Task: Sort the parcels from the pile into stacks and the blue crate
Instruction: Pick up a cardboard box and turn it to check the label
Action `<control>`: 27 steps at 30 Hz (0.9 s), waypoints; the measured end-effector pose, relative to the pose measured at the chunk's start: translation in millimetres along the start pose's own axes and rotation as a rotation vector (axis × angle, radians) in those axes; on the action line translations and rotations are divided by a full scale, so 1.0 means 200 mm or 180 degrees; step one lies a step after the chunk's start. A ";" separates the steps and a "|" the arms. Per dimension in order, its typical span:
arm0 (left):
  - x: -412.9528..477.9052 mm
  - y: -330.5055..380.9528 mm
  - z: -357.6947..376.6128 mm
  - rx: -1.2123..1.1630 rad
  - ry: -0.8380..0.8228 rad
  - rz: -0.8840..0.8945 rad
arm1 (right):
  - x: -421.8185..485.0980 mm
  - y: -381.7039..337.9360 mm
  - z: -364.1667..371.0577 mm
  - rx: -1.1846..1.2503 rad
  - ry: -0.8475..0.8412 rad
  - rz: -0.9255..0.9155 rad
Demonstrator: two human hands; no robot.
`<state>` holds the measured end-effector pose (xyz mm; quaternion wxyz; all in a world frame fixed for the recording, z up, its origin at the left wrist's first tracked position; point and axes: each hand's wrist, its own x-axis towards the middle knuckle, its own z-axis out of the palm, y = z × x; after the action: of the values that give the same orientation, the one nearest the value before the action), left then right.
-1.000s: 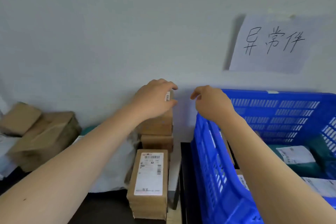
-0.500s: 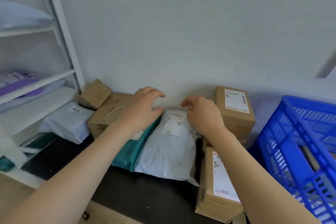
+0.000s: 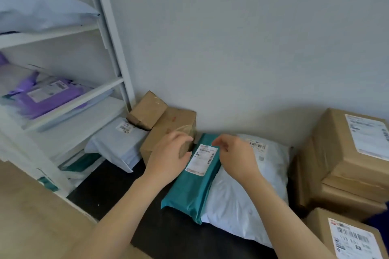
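Your left hand (image 3: 170, 153) and right hand (image 3: 236, 159) hover empty and loosely curved over the teal parcel (image 3: 194, 183); I judge you must grip it next

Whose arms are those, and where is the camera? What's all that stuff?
Those are a person's own arms. The camera sits on their head and looks down, so you see what they see. On the dark surface lie a teal parcel and, beside it, a white bag. Behind on the left sit brown boxes, and a stack of boxes stands on the right. A white shelf holds more bags. The left hand and right hand reach toward the teal parcel's far end, fingers curled; neither seems to hold anything yet.
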<state>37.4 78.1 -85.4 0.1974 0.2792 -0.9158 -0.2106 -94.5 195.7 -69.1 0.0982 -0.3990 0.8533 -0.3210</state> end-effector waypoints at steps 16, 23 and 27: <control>0.36 -0.62 -0.06 -0.0037 0.0481 -0.0361 | 0.47 -0.30 0.47 0.0154 -0.0467 0.0246; 0.55 -0.92 -0.21 -0.0965 0.0763 -0.1092 | 0.74 -0.58 0.64 0.0464 -0.0430 0.0527; 0.69 -1.10 -0.24 -0.1210 0.0440 -0.1294 | 0.91 -0.72 0.77 0.0999 -0.0464 0.1188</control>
<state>47.7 -183.7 -121.3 0.2620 0.4287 -0.7695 -0.3942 -61.3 -81.2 -82.7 0.2779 -0.2366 0.8425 -0.3962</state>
